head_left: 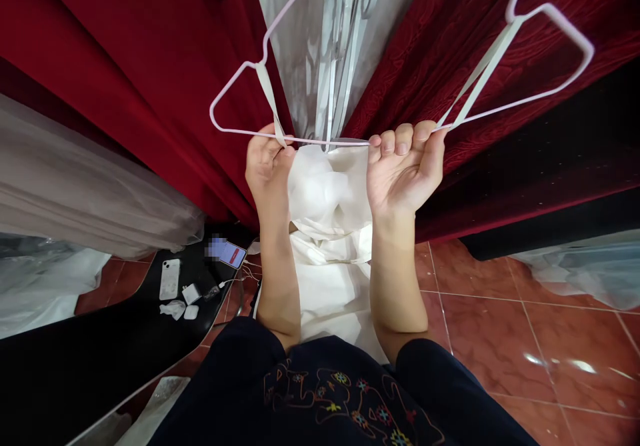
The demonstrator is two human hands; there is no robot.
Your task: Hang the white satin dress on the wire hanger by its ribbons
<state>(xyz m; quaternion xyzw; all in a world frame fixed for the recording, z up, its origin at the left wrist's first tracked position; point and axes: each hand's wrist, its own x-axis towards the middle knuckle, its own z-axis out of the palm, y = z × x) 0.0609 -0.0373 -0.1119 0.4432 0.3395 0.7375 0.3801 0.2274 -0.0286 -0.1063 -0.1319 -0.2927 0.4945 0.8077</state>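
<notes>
A pale pink hanger (500,107) spans the upper part of the view, its hook out of frame. From it hangs a white garment (330,193) by straps (487,69) looped over both sides of the hanger. My left hand (270,159) is closed at the left strap, by the hanger's lower bar. My right hand (406,163) has its fingers curled over the bar near the right strap, with the garment's top edge between the two hands. The lower folds of the garment hang down between my forearms.
Red curtains (150,66) hang on both sides, with grey sheer fabric (75,173) at the left. A black table (125,333) at the lower left holds a lit phone (229,253), a white phone (170,279), a charger (191,293) and a cable. Red tiles (480,333) cover the floor.
</notes>
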